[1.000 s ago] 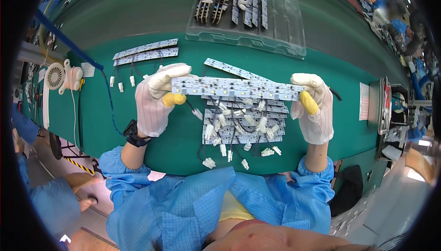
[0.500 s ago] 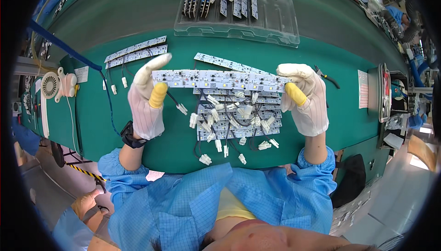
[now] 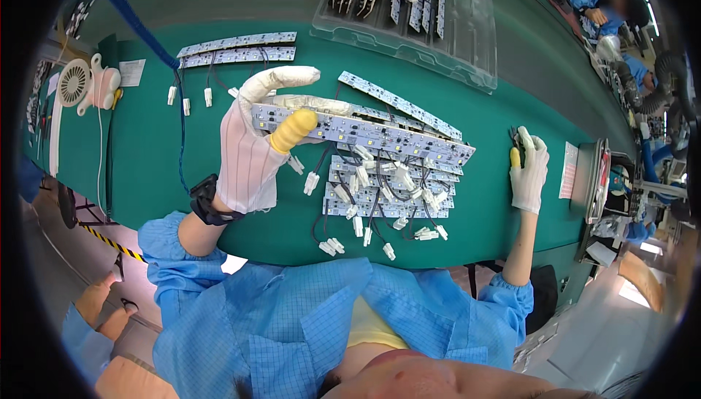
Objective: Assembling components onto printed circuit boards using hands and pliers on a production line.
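Note:
My left hand (image 3: 255, 143), in a white glove with a yellow thumb cot, pinches the left end of a long white LED circuit board strip (image 3: 394, 138). The strip slants down to the right, above a stack of similar LED strips (image 3: 391, 205) with dark wires and white plug connectors (image 3: 361, 176). Another LED strip (image 3: 400, 105) lies angled behind it. Over at the right, my gloved right hand (image 3: 529, 173) closes around small dark-handled pliers (image 3: 514, 136) on the green mat. Its fingers hide most of the pliers.
Two LED strips (image 3: 237, 54) lie at the back left. A clear plastic tray (image 3: 409, 52) holding more strips stands at the back. At the left are a small fan (image 3: 89, 85) and a blue cord (image 3: 135, 16); at the right, a printed sheet (image 3: 567, 170) lies beside a metal bin (image 3: 597, 180).
My right hand has let go of the strip's right end and moved right onto the pliers. The strip now tilts, held by my left hand alone. The view has shifted slightly.

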{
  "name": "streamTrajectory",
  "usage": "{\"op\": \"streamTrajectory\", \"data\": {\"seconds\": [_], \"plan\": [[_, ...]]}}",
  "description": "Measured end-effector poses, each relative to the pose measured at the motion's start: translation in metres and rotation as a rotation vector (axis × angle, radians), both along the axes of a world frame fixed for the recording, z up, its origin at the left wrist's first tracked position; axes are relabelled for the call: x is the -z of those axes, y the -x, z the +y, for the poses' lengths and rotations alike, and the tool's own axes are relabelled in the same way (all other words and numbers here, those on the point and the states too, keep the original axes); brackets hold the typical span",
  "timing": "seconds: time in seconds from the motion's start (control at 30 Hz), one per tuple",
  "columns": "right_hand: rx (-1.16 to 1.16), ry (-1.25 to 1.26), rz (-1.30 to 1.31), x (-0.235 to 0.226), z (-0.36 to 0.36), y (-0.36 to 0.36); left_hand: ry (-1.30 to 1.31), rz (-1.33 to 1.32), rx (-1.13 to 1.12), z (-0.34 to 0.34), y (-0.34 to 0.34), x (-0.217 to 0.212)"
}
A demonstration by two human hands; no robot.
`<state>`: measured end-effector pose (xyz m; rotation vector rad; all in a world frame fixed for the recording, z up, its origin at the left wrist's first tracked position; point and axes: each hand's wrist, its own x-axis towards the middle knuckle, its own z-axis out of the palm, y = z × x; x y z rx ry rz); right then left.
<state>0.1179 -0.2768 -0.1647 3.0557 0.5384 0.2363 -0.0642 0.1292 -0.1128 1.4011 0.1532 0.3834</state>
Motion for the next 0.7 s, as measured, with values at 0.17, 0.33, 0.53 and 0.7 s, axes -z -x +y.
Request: {"op": "streamTrajectory", "data": {"seconds": [0.17, 0.33, 0.53, 0.7], "plan": [[0.038, -0.827, 0.214, -0.021, 0.032, 0.006, 0.057, 0.020, 0.070, -0.003, -0.003, 0.001], [-0.650, -0.707, 0.315, -0.105, 0.123, 0.054, -0.023, -0.017, 0.081, -0.012, 0.002, 0.005], [-0.936, -0.415, 0.281, -0.115, 0.162, 0.058, -0.030, -0.078, 0.174, -0.012, 0.005, 0.002], [-0.962, -0.328, 0.304, -0.113, 0.168, 0.055, -0.025, -0.100, 0.167, -0.011, 0.007, 0.003]]}}
